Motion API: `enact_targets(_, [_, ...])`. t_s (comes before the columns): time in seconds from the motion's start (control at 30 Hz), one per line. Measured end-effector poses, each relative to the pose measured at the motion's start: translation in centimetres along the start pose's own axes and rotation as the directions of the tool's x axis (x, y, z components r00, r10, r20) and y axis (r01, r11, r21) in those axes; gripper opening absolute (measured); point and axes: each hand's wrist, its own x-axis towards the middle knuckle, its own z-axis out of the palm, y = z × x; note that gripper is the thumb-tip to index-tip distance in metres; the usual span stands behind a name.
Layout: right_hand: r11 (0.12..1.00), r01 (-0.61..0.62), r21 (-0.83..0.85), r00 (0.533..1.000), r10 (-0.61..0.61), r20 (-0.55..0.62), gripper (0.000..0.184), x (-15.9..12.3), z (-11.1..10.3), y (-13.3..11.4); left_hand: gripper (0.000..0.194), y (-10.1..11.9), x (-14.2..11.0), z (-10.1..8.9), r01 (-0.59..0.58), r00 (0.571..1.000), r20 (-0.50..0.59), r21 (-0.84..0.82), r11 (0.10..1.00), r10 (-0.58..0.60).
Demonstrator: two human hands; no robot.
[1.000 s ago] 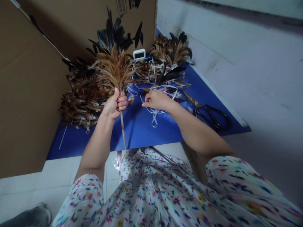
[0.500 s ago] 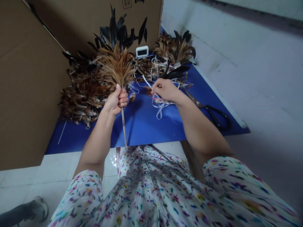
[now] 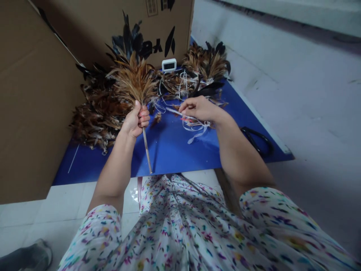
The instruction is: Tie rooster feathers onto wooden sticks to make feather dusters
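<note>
In the head view, the left hand [image 3: 137,119] is clenched around the stick [image 3: 147,150] of a feather bundle [image 3: 135,81], raised over the blue desk [image 3: 180,158], while the right hand [image 3: 202,109] pinches a white strip [image 3: 172,111] between its fingers. The step in hand looks like readying that strip; the next move calls for a steady stick and an untangled strip.

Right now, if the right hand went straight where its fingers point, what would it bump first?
Probably the left hand, round the stick. A feather tuft lies on the table before it, but the right hand seems higher; depth is unclear.
</note>
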Motion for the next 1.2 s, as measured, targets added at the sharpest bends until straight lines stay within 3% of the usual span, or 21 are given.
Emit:
enact_targets(0.07, [0.994, 0.026, -0.102, 1.0, -0.027, -0.007, 0.007, 0.1, -0.2, 0.4, 0.041, 0.0, 0.1, -0.1, 0.001, 1.0, 0.001, -0.004, 1.0, -0.001])
enact_targets(0.2, [0.953, -0.03, -0.302, 0.951, -0.066, -0.302, 0.011, 0.2, -1.4, 1.2, 0.042, -0.1, 0.2, -0.2, -0.018, 1.0, 0.004, 0.022, 1.0, 0.018])
enact_targets(0.3, [0.919, -0.087, -0.385, 0.917, -0.077, -0.391, 0.014, -0.3, -2.7, 1.3, 0.043, -0.1, 0.1, -0.1, -0.024, 1.0, 0.006, 0.065, 0.998, 0.024])
enact_targets(0.4, [0.849, -0.16, -0.504, 0.929, -0.043, -0.367, 0.015, -0.8, -3.5, 1.1, 0.042, -0.1, 0.1, 0.0, -0.018, 1.0, -0.003, 0.084, 0.996, 0.018])
enact_targets(0.57, [0.637, -0.338, -0.693, 0.938, 0.166, -0.304, 0.013, -0.4, -3.2, 1.4, 0.042, -0.2, 0.3, 0.0, 0.002, 1.0, -0.001, 0.075, 0.997, -0.001])
enact_targets(0.67, [0.571, -0.345, -0.744, 0.936, 0.265, -0.231, 0.024, 0.3, -2.4, 2.0, 0.043, -0.3, 0.4, 0.0, 0.004, 1.0, 0.009, 0.085, 0.996, -0.005])
enact_targets(0.73, [0.549, -0.318, -0.773, 0.939, 0.294, -0.177, 0.022, 0.8, -2.2, 2.3, 0.043, -0.4, 0.4, 0.0, 0.001, 1.0, 0.01, 0.098, 0.995, -0.002])
enact_targets(0.8, [0.585, -0.267, -0.766, 0.957, 0.257, -0.136, 0.019, 1.2, -2.2, 2.5, 0.044, -0.4, 0.4, 0.0, 0.003, 1.0, 0.006, 0.111, 0.994, -0.004])
enact_targets(0.87, [0.692, -0.213, -0.69, 0.976, 0.174, -0.127, 0.018, 1.6, -2.7, 2.4, 0.043, -0.5, 0.4, 0.1, 0.004, 1.0, 0.002, 0.116, 0.993, -0.005])
enact_targets(0.97, [0.878, -0.148, -0.455, 0.983, 0.082, -0.161, 0.007, 2.5, -3.8, 1.6, 0.043, -0.6, 0.4, 0.1, 0.003, 1.0, 0.004, 0.114, 0.993, -0.004])
enact_targets(1.03, [0.956, -0.102, -0.276, 0.982, 0.052, -0.181, 0.006, 3.2, -4.4, 0.5, 0.044, -0.6, 0.4, 0.1, 0.001, 1.0, 0.009, 0.114, 0.994, -0.002])
enact_targets(1.2, [0.999, 0.042, -0.019, 0.976, -0.045, -0.214, 0.017, 4.2, -5.5, -4.3, 0.043, -0.6, 0.4, -0.1, -0.013, 1.0, 0.017, 0.102, 0.995, 0.012])
